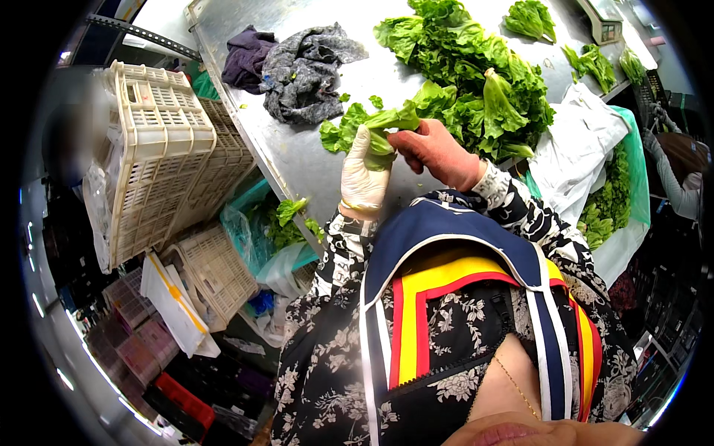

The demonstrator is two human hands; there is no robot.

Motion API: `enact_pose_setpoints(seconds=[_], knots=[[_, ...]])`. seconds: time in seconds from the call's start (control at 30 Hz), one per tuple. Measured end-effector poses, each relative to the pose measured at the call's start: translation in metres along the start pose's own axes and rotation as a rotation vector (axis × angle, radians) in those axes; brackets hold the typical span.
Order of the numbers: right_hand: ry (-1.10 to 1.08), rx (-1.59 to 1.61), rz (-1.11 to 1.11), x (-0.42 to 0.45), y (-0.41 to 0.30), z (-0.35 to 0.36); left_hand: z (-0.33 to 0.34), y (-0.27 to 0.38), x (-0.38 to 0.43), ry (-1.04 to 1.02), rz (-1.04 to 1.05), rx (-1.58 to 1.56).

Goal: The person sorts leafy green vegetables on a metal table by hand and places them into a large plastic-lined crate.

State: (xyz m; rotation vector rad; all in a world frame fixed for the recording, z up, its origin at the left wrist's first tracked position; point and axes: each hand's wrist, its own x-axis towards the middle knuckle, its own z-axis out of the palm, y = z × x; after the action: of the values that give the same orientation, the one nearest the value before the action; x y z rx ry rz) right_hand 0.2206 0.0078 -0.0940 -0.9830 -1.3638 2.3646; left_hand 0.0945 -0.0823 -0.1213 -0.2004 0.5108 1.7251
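My left hand point(365, 173), in a pale thin glove, holds a small head of leafy green lettuce point(376, 125) above the near part of the metal table point(301, 161). At the lettuce's right side is my right hand point(440, 153), in a reddish glove, its fingers bent against the stem end; whether they grip a leaf or a small tool is hidden. Just beyond my right hand rises a large pile of green lettuce point(479, 83). Small leaf scraps point(376, 102) lie on the metal beyond the held head.
Crumpled grey cloth point(307, 72) and dark purple cloth point(248, 58) lie at the table's left. Stacked cream plastic crates point(162, 150) and a teal-lined container of leaves point(279, 223) stand left. At right, a lined bag holds lettuce point(608, 200); a co-worker's gloved arm point(672, 173) shows beyond.
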Motion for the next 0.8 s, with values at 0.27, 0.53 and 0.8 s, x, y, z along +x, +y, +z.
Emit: enact_pose_setpoints(seconds=[0.27, 0.53, 0.8], knots=[[0.241, -0.861, -0.592, 0.000, 0.003, 0.014, -0.007, 0.001, -0.006, -0.041, 0.129, 0.236], [0.340, -0.360, -0.349, 0.018, 0.031, 0.020, 0.007, -0.017, -0.010, 0.169, 0.427, 0.343], [0.035, -0.730, -0.240, -0.005, -0.001, -0.006, 0.017, 0.002, -0.022, 0.046, 0.483, 0.364]])
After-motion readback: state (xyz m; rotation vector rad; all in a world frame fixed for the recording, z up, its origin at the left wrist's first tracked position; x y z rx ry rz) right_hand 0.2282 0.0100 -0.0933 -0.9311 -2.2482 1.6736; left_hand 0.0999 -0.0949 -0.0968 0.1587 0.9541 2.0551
